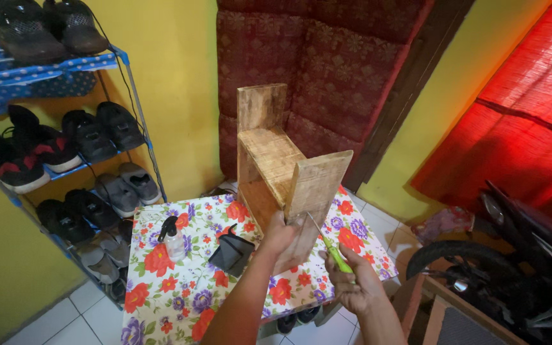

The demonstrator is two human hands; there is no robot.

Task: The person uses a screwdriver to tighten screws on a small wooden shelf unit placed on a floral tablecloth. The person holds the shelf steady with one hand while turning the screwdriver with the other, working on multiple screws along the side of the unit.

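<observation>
Flanking the wooden shelf (282, 179): spray bottle (173, 237), shoe rack (59, 160).

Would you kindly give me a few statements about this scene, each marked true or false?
1. The left hand grips the small bare-wood stool-shaped piece by its near end board. True.
2. The right hand holds a hammer. False: it holds a green-handled screwdriver, whose tip is against the wood.
3. A clear spray bottle with a black nozzle stands on the flower-patterned table cover. True.
4. The spray bottle stands to the right of the wooden piece. False: it stands to its left.
5. The blue-edged shoe rack on the left is empty. False: its shelves hold dark and grey shoes.
</observation>
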